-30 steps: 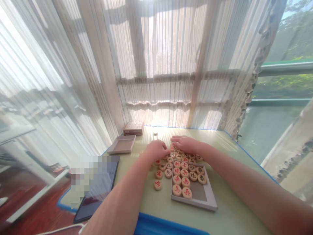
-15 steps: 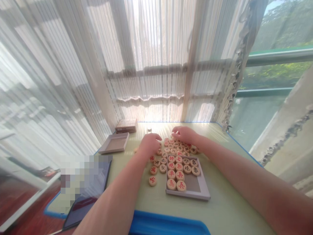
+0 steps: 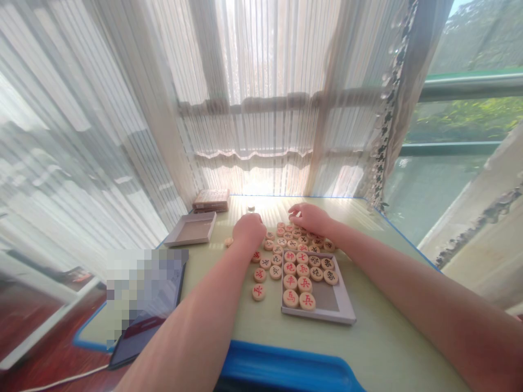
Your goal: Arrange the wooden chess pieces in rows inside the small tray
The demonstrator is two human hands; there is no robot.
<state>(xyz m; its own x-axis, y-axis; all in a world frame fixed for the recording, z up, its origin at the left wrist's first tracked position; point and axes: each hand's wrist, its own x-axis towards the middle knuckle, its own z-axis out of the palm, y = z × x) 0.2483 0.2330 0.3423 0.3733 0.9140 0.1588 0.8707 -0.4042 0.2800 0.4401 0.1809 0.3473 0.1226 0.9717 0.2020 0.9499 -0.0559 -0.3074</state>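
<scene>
Wooden Chinese chess pieces with red and black characters lie crowded on the table, and a few more trail toward me on the left. Over the left edge of this group is my left hand, its fingers curled in; whatever they may hold is hidden. My right hand hovers at the far side of the group, fingers bent and apart, with no piece visible in them. Between my forearms stands a shallow box, partly filled with pieces in columns. A single piece sits left of my left hand.
At the far left are an empty box lid and a stack of flat boxes or books. A dark tablet with a cable lies at the left edge. A small round object stands at the back. Something blue is at the near edge.
My left hand's fingers have curled in, and it has shifted slightly left. My right hand stays over the far pieces. The view has tilted a little; the boxed pieces look unchanged.
</scene>
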